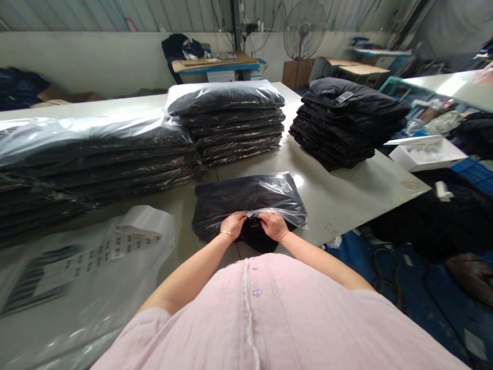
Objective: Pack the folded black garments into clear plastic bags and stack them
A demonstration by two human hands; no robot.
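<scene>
A folded black garment (256, 237) lies at the near edge of the table, most of it inside a clear plastic bag (246, 192). My left hand (233, 225), with a gold bangle at the wrist, pinches the bag's near edge left of the garment's middle. Close beside it, my right hand (272, 225) grips the same edge on the right side. Between the two hands black fabric with small pale lettering shows at the bag's opening. The fingertips are partly hidden in the plastic and cloth.
Bagged black garments stand in stacks at the left (96, 164) and back centre (234, 118). An unbagged black stack (346, 121) is at the back right. Flat printed plastic bags (88, 288) cover the near left. The table (346, 198) ends at the right, beside a white box (427, 154).
</scene>
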